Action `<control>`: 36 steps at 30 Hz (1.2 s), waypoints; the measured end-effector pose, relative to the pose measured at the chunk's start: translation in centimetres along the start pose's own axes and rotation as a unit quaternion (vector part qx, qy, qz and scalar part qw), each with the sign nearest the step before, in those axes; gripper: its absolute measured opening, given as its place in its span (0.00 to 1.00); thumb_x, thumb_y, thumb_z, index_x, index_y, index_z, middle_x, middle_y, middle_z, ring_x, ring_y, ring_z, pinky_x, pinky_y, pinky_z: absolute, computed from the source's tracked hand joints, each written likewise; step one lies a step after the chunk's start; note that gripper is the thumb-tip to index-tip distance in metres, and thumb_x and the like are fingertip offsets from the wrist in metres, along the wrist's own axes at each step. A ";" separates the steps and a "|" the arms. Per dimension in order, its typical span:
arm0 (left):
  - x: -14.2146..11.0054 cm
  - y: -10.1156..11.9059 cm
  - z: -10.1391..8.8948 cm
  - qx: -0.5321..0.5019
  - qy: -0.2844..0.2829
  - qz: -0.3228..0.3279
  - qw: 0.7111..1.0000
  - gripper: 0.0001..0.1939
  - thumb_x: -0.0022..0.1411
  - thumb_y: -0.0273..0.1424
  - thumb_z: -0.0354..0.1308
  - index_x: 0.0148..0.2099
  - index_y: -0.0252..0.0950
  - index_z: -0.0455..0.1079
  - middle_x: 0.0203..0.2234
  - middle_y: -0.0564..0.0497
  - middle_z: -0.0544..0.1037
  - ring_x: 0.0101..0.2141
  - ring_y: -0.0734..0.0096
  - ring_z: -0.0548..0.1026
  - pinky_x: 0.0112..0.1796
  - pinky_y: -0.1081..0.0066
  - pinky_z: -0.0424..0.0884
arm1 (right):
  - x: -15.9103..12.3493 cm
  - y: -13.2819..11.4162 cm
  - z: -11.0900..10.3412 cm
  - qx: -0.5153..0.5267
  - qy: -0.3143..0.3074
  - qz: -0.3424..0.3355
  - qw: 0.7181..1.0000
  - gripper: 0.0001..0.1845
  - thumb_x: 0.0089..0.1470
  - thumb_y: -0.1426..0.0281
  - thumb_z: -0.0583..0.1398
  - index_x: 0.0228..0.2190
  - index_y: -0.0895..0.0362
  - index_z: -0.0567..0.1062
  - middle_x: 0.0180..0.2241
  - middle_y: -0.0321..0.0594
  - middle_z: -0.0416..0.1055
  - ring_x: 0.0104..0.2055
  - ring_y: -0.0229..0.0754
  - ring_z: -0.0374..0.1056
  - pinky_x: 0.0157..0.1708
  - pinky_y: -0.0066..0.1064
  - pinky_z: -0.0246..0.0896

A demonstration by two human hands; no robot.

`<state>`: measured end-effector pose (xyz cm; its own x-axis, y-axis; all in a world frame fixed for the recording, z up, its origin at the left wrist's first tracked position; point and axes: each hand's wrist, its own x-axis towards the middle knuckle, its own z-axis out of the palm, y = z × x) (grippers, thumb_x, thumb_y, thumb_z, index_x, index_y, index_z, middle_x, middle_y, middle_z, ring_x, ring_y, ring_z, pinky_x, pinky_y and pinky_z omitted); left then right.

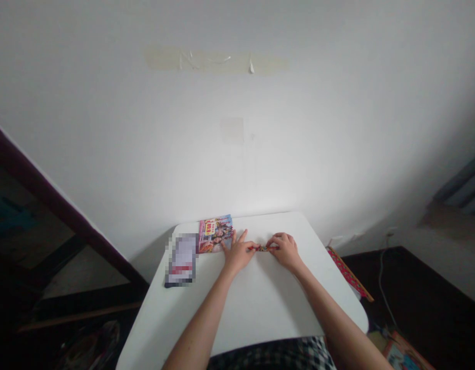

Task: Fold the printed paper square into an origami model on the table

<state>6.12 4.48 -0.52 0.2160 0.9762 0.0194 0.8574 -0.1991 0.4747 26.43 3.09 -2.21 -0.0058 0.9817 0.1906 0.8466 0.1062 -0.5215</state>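
Observation:
Between my two hands a narrow, multicoloured strip of folded paper lies low over the white table. My left hand pinches its left end with thumb and forefinger, while the other fingers spread toward the flyers. The right end is gripped by my right hand, with the fingers curled over it. Just left of my left hand rests a small stack of colourful printed flyers, partly under my fingertips. Exactly how the strip is folded is too small to make out.
A blurred-out phone lies at the table's left side, against the flyers. The table's far edge meets a white wall. On the floor to the right are a red patterned item, a cable and a picture-covered box.

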 end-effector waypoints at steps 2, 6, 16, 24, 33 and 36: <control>0.0 0.0 0.0 0.000 0.003 0.001 1.000 0.13 0.62 0.36 0.59 0.45 0.60 0.78 0.69 0.59 0.56 0.70 0.40 0.41 0.56 0.21 0.32 | 0.0 0.3 0.1 0.000 0.001 -0.009 1.000 0.14 0.52 0.72 0.64 0.38 0.41 0.80 0.51 0.36 0.68 0.57 0.52 0.58 0.56 0.45 0.53; -0.4 0.1 0.1 -0.002 0.022 0.006 1.000 0.14 0.61 0.34 0.59 0.45 0.61 0.78 0.68 0.59 0.58 0.70 0.39 0.42 0.56 0.21 0.33 | -0.2 0.7 0.4 -0.012 0.018 -0.031 0.999 0.15 0.52 0.74 0.63 0.38 0.41 0.80 0.51 0.37 0.69 0.57 0.52 0.59 0.55 0.47 0.55; -1.3 0.0 0.6 0.007 0.084 0.050 0.995 0.15 0.58 0.34 0.63 0.47 0.59 0.78 0.67 0.54 0.62 0.68 0.40 0.50 0.58 0.23 0.36 | -1.6 0.6 0.2 -0.027 0.086 -0.157 0.984 0.11 0.58 0.68 0.61 0.43 0.46 0.77 0.48 0.42 0.70 0.54 0.51 0.62 0.55 0.48 0.58; -1.2 0.0 1.1 0.005 0.129 0.066 0.989 0.10 0.60 0.36 0.63 0.42 0.58 0.79 0.66 0.58 0.64 0.66 0.40 0.55 0.58 0.22 0.38 | -1.5 -0.1 -0.2 -0.021 0.095 -0.225 0.970 0.10 0.58 0.70 0.62 0.42 0.46 0.78 0.45 0.41 0.74 0.53 0.49 0.64 0.57 0.49 0.57; -1.2 0.3 1.2 -0.001 0.146 0.082 0.986 0.10 0.65 0.35 0.57 0.42 0.54 0.79 0.65 0.57 0.65 0.64 0.42 0.57 0.58 0.23 0.41 | -1.7 -0.7 -0.4 -0.036 0.100 -0.234 0.966 0.10 0.60 0.69 0.61 0.43 0.44 0.78 0.41 0.37 0.77 0.52 0.47 0.66 0.62 0.52 0.49; -1.3 0.3 1.3 -0.002 0.154 0.105 0.982 0.09 0.65 0.35 0.57 0.41 0.52 0.79 0.65 0.57 0.64 0.64 0.46 0.57 0.59 0.27 0.42 | -1.7 -0.9 -0.5 -0.037 0.115 -0.228 0.966 0.08 0.60 0.68 0.61 0.40 0.45 0.78 0.39 0.37 0.77 0.51 0.46 0.67 0.62 0.51 0.49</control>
<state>6.71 3.00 -1.51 0.2360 0.8934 0.3824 0.8068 -0.3995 0.4354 25.98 1.21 -1.66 -0.2766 0.7733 0.5705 0.8198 0.4997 -0.2799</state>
